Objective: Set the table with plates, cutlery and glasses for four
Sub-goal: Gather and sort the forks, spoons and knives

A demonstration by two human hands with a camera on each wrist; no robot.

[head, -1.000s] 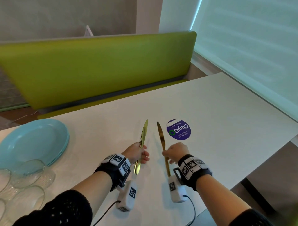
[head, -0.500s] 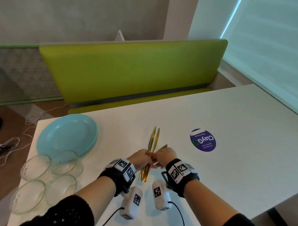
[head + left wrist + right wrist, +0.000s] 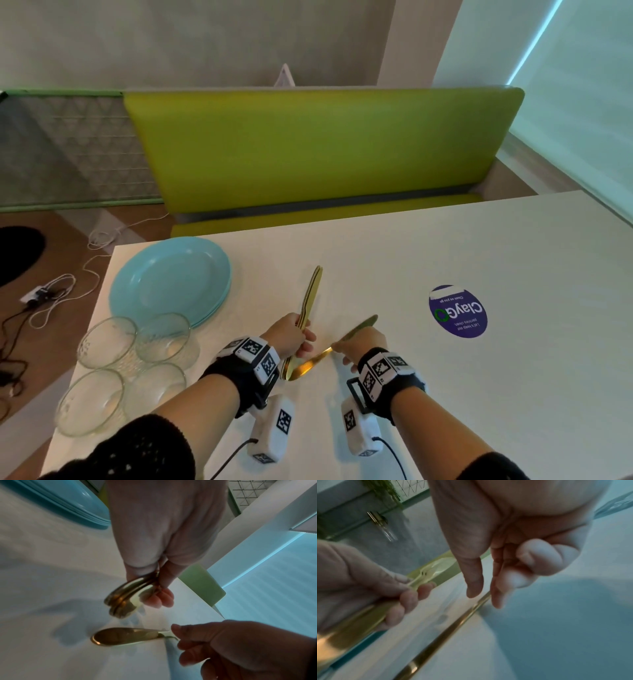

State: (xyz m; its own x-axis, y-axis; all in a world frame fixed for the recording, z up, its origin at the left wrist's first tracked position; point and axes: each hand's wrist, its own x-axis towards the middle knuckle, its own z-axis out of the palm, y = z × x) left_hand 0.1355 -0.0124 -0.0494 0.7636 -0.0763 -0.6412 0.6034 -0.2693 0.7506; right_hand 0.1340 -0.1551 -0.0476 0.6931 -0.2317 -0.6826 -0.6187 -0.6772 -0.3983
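The left hand is curled round a bundle of gold knives, gripping them at mid-length so the blades point away toward the green bench and the rounded handle ends stick out behind the palm, just above the white table. Taking the purple round sticker on the tabletop as the marker, this bundle is well to its left. The right hand is nearer the sticker, still to its left, and pinches a single gold knife between thumb and fingertips around its middle; that knife lies slanted, its blade tip toward the sticker and its handle end low over the table under the bundle's handles. Whether it touches the surface cannot be told. Farther left of the sticker than both hands sits a stack of light blue plates, and four clear glasses are grouped just beside the stack, at the table's left edge, nearer the person. Cables lie on the wooden floor beyond that edge
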